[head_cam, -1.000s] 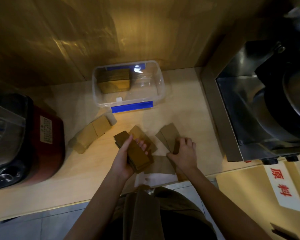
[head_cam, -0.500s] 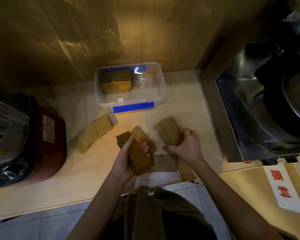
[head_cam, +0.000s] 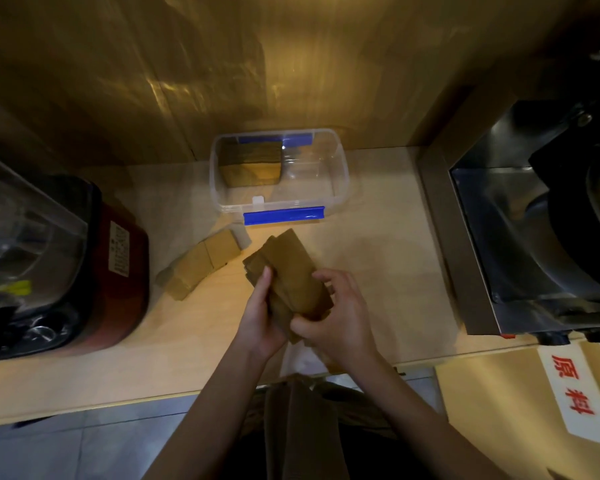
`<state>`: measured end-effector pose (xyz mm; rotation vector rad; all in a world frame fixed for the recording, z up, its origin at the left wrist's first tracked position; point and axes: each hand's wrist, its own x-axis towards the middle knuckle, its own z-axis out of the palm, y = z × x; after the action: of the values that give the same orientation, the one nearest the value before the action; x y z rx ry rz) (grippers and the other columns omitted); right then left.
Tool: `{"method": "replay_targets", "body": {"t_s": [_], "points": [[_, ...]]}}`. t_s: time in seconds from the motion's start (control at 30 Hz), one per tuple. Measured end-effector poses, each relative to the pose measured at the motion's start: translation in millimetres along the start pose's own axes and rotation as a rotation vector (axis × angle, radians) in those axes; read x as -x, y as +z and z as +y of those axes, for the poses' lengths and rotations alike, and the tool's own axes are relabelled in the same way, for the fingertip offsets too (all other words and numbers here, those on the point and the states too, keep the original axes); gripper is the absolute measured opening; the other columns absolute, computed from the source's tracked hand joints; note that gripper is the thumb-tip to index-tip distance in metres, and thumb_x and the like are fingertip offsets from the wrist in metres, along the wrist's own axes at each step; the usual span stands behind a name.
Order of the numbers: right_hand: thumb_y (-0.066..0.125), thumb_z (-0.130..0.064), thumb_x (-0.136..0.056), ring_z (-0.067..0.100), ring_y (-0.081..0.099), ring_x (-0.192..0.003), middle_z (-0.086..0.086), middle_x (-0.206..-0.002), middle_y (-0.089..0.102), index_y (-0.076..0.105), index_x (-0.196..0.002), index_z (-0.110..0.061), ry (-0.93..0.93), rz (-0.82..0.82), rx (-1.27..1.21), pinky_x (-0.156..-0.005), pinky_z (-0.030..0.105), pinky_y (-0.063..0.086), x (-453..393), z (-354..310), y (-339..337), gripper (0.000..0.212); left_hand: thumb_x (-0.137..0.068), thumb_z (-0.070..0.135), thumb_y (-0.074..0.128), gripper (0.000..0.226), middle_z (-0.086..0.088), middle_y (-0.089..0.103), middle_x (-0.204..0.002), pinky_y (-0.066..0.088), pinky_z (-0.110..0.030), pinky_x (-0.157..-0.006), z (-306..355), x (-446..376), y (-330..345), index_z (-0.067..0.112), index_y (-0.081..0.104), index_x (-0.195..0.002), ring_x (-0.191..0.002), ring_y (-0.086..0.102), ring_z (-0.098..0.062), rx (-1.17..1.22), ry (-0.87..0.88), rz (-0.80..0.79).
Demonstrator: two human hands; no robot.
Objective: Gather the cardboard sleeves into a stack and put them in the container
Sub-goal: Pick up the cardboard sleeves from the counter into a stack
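A stack of brown cardboard sleeves (head_cam: 291,271) is held above the counter between both hands. My left hand (head_cam: 260,317) grips its left side with the thumb on top. My right hand (head_cam: 336,317) closes around its right and lower end. A clear plastic container (head_cam: 340,174) with blue clips stands behind, at the wall, with a block of sleeves (head_cam: 252,164) upright in its left half. A second row of sleeves (head_cam: 201,263) lies on the counter to the left of my hands.
A red and black appliance (head_cam: 118,258) with a clear cover stands at the left. A steel machine (head_cam: 520,220) fills the right side. A white sheet (head_cam: 302,360) lies at the counter's front edge under my hands. A label with red characters (head_cam: 572,389) sits lower right.
My right hand picked up the loose sleeves on the right and brought them left onto the stack in my left hand. Both hands now hold one stack. The counter to the right is bare of sleeves.
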<state>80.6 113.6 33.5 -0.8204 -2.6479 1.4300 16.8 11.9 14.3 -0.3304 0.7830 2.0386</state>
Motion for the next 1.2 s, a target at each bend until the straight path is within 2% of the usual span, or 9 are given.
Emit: {"method": "replay_targets", "body": {"t_s": [0.17, 0.33, 0.43, 0.5, 0.6, 0.8, 0.9, 1.0, 1.2], "points": [[0.061, -0.043, -0.050, 0.016, 0.043, -0.113, -0.002, -0.127, 0.041, 0.049, -0.117, -0.027, 0.033, -0.133, 0.002, -0.086, 0.026, 0.043, 10, 1, 14, 0.069, -0.050, 0.044, 0.081, 0.060, -0.005, 0.070, -0.093, 0.053, -0.031, -0.084, -3, -2, -5, 0.014, 0.063, -0.098, -0.091, 0.066, -0.017, 0.055, 0.031, -0.110], [0.064, -0.047, -0.060, 0.014, 0.042, -0.116, 0.000, -0.128, 0.043, 0.052, -0.119, -0.022, -0.084, -0.215, 0.056, -0.089, 0.021, 0.039, 12, 12, 13, 0.065, -0.070, 0.044, 0.062, 0.036, -0.002, 0.062, -0.090, 0.054, -0.030, -0.077, -3, -4, -13, 0.017, 0.061, -0.094, -0.082, 0.064, -0.014, 0.025, -0.021, 0.008], [0.073, -0.028, -0.074, 0.009, 0.049, -0.109, -0.011, -0.114, 0.048, 0.061, -0.112, -0.022, -0.042, -0.304, -0.095, -0.091, 0.022, 0.042, 9, 24, 4, 0.039, -0.063, 0.046, 0.071, 0.041, 0.000, 0.065, -0.086, 0.054, -0.030, -0.079, -4, -3, -21, 0.020, 0.062, -0.094, -0.082, 0.063, -0.013, 0.015, -0.052, 0.007], [0.069, -0.017, -0.079, 0.006, 0.056, -0.099, -0.012, -0.104, 0.057, 0.068, -0.100, -0.020, -0.018, -0.161, -0.160, -0.086, 0.022, 0.046, 7, 38, -3, 0.021, -0.068, 0.045, 0.065, 0.035, 0.000, 0.066, -0.084, 0.053, -0.031, -0.078, -6, -2, -27, 0.020, 0.064, -0.093, -0.079, 0.064, -0.013, -0.008, -0.084, 0.057], [0.063, -0.015, -0.084, 0.018, 0.052, -0.116, 0.004, -0.122, 0.060, 0.063, -0.113, -0.016, -0.054, -0.015, 0.150, -0.097, 0.024, 0.038, 1, 69, -9, 0.029, -0.071, 0.042, 0.062, 0.032, -0.001, 0.068, -0.083, 0.050, -0.034, -0.080, -9, -1, -34, 0.019, 0.065, -0.092, -0.077, 0.064, -0.015, 0.021, -0.116, 0.157], [0.052, -0.026, -0.085, 0.025, 0.005, -0.146, 0.007, -0.158, 0.011, 0.015, -0.145, -0.023, -0.111, -0.390, 0.739, -0.117, 0.040, 0.013, 4, 120, -3, 0.071, -0.070, 0.043, 0.061, 0.035, -0.002, 0.070, -0.080, 0.052, -0.032, -0.080, -4, 4, -45, 0.016, 0.064, -0.094, -0.072, 0.066, -0.014, 0.084, -0.104, 0.223], [0.057, -0.021, -0.082, 0.032, 0.024, -0.141, 0.013, -0.153, 0.028, 0.031, -0.140, -0.018, -0.084, -0.385, 0.770, -0.114, 0.044, 0.023, 7, 126, 1, 0.064, -0.072, 0.043, 0.058, 0.034, -0.001, 0.069, -0.078, 0.055, -0.028, -0.072, -4, 6, -46, 0.016, 0.062, -0.092, -0.070, 0.066, -0.014, 0.098, -0.097, 0.204], [0.079, -0.017, -0.059, 0.034, 0.061, -0.111, 0.016, -0.122, 0.064, 0.060, -0.115, -0.019, -0.121, -0.345, 0.821, -0.088, 0.045, 0.051, 5, 132, 5, 0.059, -0.073, 0.041, 0.057, 0.032, -0.002, 0.068, -0.074, 0.058, -0.029, -0.067, -5, 8, -44, 0.015, 0.062, -0.089, -0.067, 0.066, -0.015, 0.126, -0.115, 0.210], [0.074, -0.026, -0.067, 0.034, 0.061, -0.106, 0.013, -0.116, 0.065, 0.061, -0.113, -0.019, -0.205, -0.282, 0.772, -0.087, 0.044, 0.050, 1, 124, -3, 0.048, -0.067, 0.041, 0.062, 0.037, -0.003, 0.071, -0.076, 0.057, -0.031, -0.071, -6, 8, -51, 0.015, 0.063, -0.093, -0.070, 0.068, -0.015, 0.093, -0.153, 0.277]]}}
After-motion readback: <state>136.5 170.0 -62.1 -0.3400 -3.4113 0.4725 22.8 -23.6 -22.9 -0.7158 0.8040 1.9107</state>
